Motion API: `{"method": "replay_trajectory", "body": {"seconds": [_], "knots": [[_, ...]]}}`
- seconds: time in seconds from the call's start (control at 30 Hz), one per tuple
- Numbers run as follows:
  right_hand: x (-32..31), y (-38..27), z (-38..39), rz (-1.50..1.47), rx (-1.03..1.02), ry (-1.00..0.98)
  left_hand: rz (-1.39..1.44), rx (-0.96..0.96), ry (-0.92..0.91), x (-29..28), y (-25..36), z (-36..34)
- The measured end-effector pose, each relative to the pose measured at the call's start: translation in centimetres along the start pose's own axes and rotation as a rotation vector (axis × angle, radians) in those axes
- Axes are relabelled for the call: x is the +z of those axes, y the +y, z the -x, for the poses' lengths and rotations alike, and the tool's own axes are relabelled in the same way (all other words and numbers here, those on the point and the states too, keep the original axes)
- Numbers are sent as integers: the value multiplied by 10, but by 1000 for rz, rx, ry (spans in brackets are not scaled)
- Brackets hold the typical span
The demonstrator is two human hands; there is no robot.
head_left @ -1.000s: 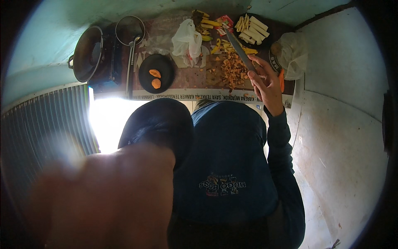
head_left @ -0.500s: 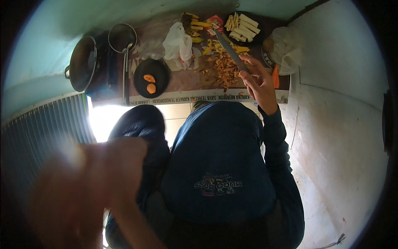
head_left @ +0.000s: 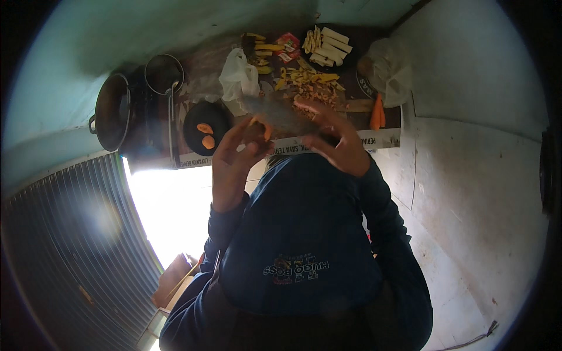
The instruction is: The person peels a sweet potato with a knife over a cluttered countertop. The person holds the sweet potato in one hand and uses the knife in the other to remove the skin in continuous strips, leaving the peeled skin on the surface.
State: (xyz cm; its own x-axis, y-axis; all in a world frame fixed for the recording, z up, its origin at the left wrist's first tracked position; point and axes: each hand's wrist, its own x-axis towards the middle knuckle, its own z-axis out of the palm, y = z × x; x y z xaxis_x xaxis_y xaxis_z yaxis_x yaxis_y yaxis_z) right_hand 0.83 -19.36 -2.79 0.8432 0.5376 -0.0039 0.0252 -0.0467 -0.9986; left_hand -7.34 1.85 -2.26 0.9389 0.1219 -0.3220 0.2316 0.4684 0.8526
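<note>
Dull grey metal knife (head_left: pixel 280 114), glossy black pan (head_left: pixel 206 123), crinkled white plastic bag (head_left: pixel 239 76), matt blue cloth sleeves (head_left: pixel 386 216), rough whitish wall (head_left: pixel 480 175)

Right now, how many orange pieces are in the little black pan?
2. One orange piece lies near the middle of the black pan; the other sits just below it, toward the pan's near rim. The left hand covers the pan's right edge, so more may be hidden.

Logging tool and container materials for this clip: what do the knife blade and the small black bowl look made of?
The knife blade, held by the right hand with the left hand at it, looks like dull grey metal, worn rather than polished. The small black bowl holding two orange pieces looks matte dark; plastic or coated metal, cannot tell.
</note>
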Motion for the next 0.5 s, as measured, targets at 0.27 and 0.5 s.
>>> {"method": "replay_trajectory", "body": {"seconds": [0.27,0.5], "knots": [[13,-19,6,-19,6,-186,-444,85,-110,9,0,-21],[8,-24,8,-83,73,-242,-387,58,-152,20,8,-9]]}}
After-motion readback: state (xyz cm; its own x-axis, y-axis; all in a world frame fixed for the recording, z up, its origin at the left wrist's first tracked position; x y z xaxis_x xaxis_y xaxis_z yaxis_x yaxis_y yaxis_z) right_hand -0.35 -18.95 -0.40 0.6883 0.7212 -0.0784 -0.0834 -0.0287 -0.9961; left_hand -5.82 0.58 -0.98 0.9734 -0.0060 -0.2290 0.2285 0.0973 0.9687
